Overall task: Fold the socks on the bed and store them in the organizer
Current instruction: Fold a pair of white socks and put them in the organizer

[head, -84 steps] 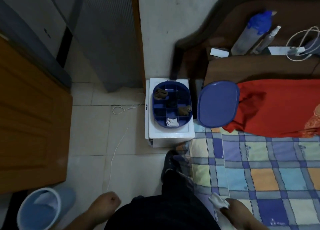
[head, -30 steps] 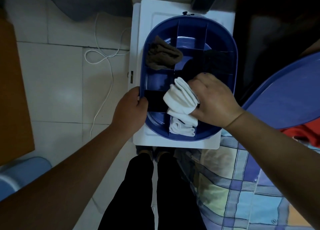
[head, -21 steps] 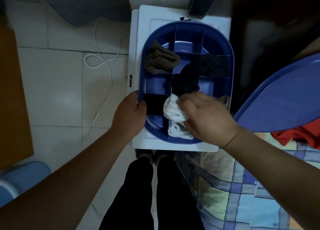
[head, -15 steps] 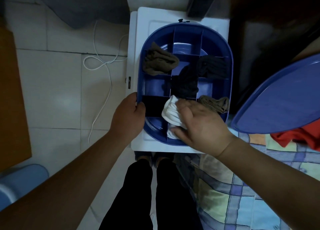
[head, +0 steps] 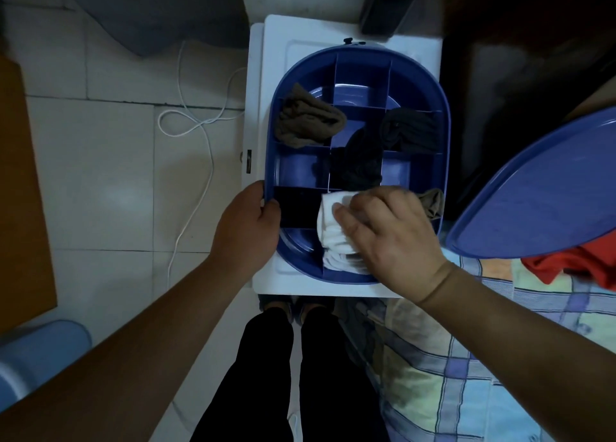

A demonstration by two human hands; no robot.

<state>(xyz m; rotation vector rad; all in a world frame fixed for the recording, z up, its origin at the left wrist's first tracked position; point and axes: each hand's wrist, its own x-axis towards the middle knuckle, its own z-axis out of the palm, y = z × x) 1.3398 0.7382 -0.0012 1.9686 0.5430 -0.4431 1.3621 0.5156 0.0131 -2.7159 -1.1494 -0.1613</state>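
One head-worn camera looks steeply down, close over the organizer (head: 358,161), both forearms entering from below.

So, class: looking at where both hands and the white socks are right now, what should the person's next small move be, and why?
Probably press the white sock bundle further down into its compartment, then let go. The right hand lies on it, but it bulges above the dividers over another white pair nearer the person. The left hand already steadies the organizer by its rim.
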